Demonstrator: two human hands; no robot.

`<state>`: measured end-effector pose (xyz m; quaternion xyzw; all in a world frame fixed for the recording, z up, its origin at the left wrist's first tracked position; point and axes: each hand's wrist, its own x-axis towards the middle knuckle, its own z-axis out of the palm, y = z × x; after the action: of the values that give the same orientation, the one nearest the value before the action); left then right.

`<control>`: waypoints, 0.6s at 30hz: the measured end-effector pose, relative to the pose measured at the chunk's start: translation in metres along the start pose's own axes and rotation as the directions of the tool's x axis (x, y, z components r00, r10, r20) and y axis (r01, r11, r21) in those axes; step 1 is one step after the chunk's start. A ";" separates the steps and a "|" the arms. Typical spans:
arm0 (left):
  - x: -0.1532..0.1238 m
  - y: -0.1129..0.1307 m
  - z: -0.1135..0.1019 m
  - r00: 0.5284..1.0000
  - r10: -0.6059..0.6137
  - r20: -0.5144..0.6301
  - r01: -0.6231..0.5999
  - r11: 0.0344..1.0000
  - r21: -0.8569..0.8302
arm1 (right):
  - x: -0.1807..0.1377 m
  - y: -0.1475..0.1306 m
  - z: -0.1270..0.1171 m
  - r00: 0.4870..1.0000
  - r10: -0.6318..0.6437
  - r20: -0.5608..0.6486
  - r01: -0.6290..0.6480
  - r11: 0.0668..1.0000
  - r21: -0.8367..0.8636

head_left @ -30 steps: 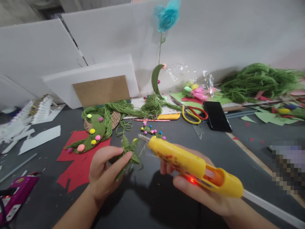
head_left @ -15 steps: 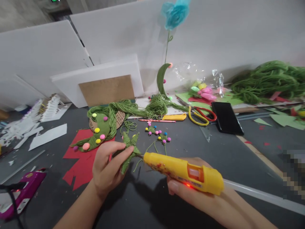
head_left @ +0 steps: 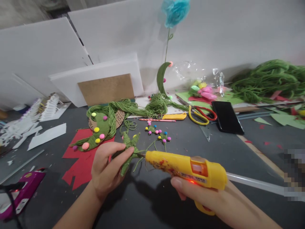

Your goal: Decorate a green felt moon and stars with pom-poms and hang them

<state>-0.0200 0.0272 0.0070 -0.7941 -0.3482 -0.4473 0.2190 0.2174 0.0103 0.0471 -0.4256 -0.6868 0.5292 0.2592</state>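
My left hand pinches a small green yarn-wrapped star above the dark table, fingers closed on it. In my right hand is a yellow glue gun, held level with its red light on. The gun's nozzle touches the right side of the star. A clear glue stick juts out of the back of the gun to the right.
On the table beyond lie green yarn, a green crescent with coloured pompoms on red paper, scissors, a black phone and a blue paper flower. A purple glue gun lies at the lower left. White foam boards lean behind.
My right hand brought the glue gun down and leftwards until its nozzle met the star, then levelled the gun. My left hand kept hold of the star.
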 end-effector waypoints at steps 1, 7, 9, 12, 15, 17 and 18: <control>0.000 0.000 0.000 1.000 0.003 0.001 -0.003 1.000 0.000 | 0.000 0.001 0.000 1.000 0.002 0.000 -0.002 1.000 0.004; 0.000 0.000 0.001 1.000 0.012 -0.005 -0.012 1.000 0.015 | -0.002 0.004 0.000 1.000 0.001 -0.010 0.000 1.000 0.024; 0.000 0.000 0.001 1.000 0.011 -0.002 -0.011 1.000 0.018 | -0.002 0.005 0.001 1.000 -0.001 -0.020 0.001 1.000 0.031; -0.001 0.000 0.002 1.000 0.009 0.000 -0.009 1.000 0.029 | -0.002 0.005 0.003 0.999 -0.006 -0.041 0.009 0.999 0.053; -0.001 0.000 0.002 1.000 0.008 0.003 -0.008 0.999 0.041 | -0.002 0.004 0.005 0.999 0.007 -0.051 -0.002 0.996 0.094; 0.000 0.001 0.002 1.000 0.005 0.006 -0.005 0.999 0.038 | -0.002 0.003 0.004 0.999 0.014 -0.037 -0.011 0.995 0.103; 0.000 0.001 0.002 1.000 0.003 0.004 -0.003 0.999 0.034 | -0.001 0.003 0.004 1.000 0.016 -0.025 -0.014 0.995 0.098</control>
<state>-0.0185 0.0279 0.0059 -0.7917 -0.3550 -0.4395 0.2324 0.2160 0.0075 0.0433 -0.4244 -0.6535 0.5584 0.2846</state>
